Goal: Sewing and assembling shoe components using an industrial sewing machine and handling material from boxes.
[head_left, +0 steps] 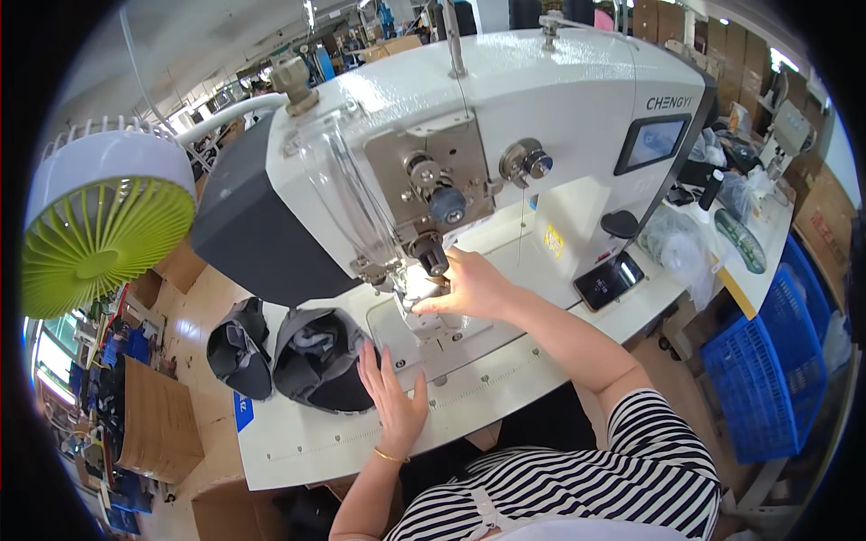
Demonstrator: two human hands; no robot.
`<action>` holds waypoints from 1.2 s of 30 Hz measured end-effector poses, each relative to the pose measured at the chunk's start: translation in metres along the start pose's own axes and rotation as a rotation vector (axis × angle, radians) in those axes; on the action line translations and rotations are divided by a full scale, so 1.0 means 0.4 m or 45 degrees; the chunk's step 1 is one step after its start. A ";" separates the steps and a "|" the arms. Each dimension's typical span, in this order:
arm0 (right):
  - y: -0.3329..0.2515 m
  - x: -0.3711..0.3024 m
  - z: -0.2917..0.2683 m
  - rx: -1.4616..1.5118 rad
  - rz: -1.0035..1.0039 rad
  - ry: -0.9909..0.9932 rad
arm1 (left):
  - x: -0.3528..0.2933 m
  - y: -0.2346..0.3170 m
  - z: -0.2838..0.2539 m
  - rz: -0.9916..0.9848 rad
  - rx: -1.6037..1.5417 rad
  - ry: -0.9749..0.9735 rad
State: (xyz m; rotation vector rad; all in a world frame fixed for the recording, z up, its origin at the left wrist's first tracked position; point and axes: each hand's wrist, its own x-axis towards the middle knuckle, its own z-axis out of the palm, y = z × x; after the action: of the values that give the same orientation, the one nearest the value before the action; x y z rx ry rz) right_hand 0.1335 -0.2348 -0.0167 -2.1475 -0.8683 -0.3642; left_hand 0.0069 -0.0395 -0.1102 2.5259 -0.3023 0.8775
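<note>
Striped shirt (559,487): nearest, along the lower rim.
Right hand (474,287): fingers bent at the sewing machine's (577,108) needle area; grip cannot be told.
Left hand (397,410): open, fingers spread, fingertips at the right edge of the grey fabric piece (347,383), left of the needle.
White tabletop (316,464): bare strip along the curved front edge; phone (610,279) right.
Room: green-bladed fan (96,261) left, blue crate (767,379) right.

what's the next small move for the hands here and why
Probably ease the bare right hand clear of the brightly lit needle area on the glossy white sewing machine first: it reaches close in there, while the open left hand is at the edge of a hollow dark grey fabric piece lying to the left.
</note>
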 end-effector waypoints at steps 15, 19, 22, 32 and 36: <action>0.000 -0.415 0.095 0.559 0.461 -0.687 | -0.028 0.137 -0.056 0.685 -0.205 -0.116; -0.055 -0.419 0.105 0.934 0.501 -0.819 | -0.023 0.160 -0.026 0.834 -0.247 -0.348; -0.079 -0.375 0.069 0.916 0.620 -0.986 | -0.024 0.150 -0.033 0.699 -0.335 -0.226; -0.090 -0.263 0.050 1.724 0.586 -0.375 | 0.027 0.073 -0.072 0.231 -0.378 0.107; -0.094 -0.210 0.056 1.204 0.284 -0.154 | 0.075 0.077 -0.030 0.077 -0.717 0.127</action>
State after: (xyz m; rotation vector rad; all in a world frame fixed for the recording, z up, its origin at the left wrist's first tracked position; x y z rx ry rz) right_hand 0.0462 -0.2393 -0.0529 -1.3555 -0.6589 0.2635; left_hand 0.0133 -0.0623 -0.0726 1.9564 -0.5145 0.8013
